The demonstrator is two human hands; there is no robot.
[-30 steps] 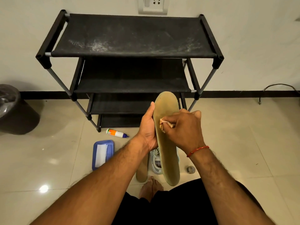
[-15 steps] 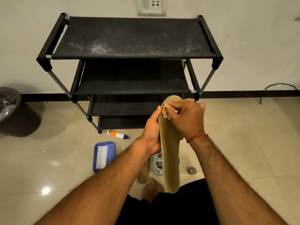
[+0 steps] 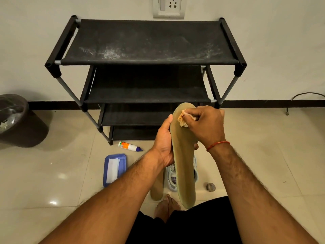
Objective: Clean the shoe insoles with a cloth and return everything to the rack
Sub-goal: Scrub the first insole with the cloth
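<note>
A long olive-tan insole [image 3: 184, 164] stands lengthwise in front of me, toe end up. My left hand [image 3: 164, 143] grips its left edge at the middle, thumb along the rim. My right hand [image 3: 205, 125] pinches a small crumpled orange-white cloth [image 3: 182, 118] against the insole's toe end. A second insole [image 3: 156, 189] lies on the floor below, beside a light-coloured shoe [image 3: 171, 176] that the held insole partly hides. The black four-tier shoe rack [image 3: 149, 43] stands against the wall, its top shelf dusty.
On the tiled floor lie a white glue-like bottle [image 3: 129, 146], a blue tray [image 3: 115, 169] with a white pad, and a small round cap [image 3: 210, 187]. A dark bin [image 3: 17, 120] stands at the left. My bare foot [image 3: 167, 206] is below the insoles. A cable [image 3: 306, 95] runs along the right wall.
My right hand with the cloth has moved up the insole from its middle to the toe end. My left hand keeps its grip on the insole's edge.
</note>
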